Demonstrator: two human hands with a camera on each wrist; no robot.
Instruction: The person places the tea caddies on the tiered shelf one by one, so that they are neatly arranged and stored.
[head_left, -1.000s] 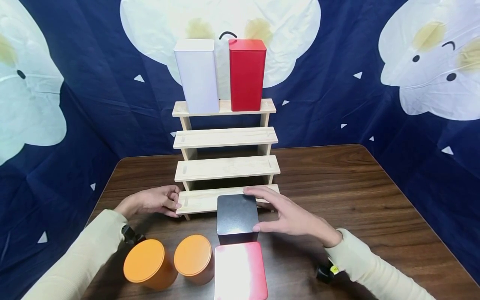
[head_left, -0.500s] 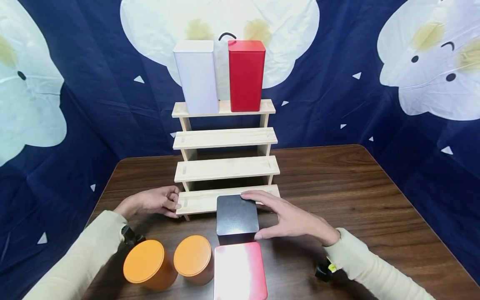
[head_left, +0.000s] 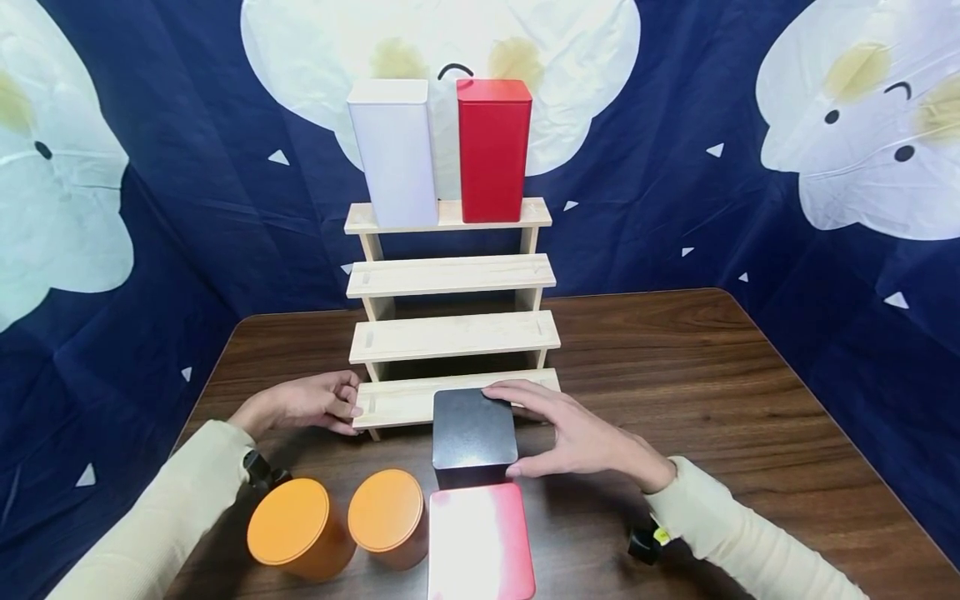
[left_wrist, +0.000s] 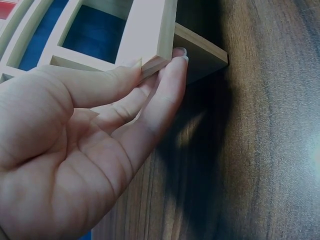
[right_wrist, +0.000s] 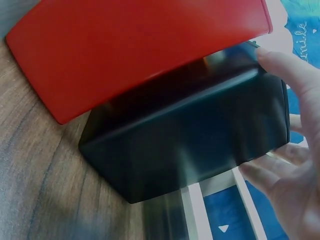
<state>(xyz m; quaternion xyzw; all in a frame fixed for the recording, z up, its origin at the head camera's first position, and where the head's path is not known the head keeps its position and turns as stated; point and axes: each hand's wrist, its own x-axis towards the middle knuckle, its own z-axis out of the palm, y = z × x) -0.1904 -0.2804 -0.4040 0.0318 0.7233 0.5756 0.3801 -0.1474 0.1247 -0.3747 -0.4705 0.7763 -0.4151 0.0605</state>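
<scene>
A black square tin (head_left: 474, 429) stands on the table in front of the lowest shelf board. My right hand (head_left: 577, 433) grips it near its top from the right, thumb at the near corner and fingers on the far side. In the right wrist view the black tin (right_wrist: 190, 140) stands beside a red tin (right_wrist: 135, 50). My left hand (head_left: 318, 402) pinches the left end of the lowest board of a stepped wooden shelf (head_left: 453, 333). The left wrist view has the thumb above that board (left_wrist: 145, 30) and fingers underneath.
On the top step stand a white tin (head_left: 395, 154) and a tall red tin (head_left: 493, 154). Two orange round tins (head_left: 288, 521) and a red-lidded tin (head_left: 482, 542) stand near the front of the wooden table (head_left: 712, 400). Blue patterned cloth (head_left: 645, 233) surrounds it.
My right hand has shifted slightly left at the black tin, its thumb now a little lower at the near corner. The left hand, tins and shelf stay as they were.
</scene>
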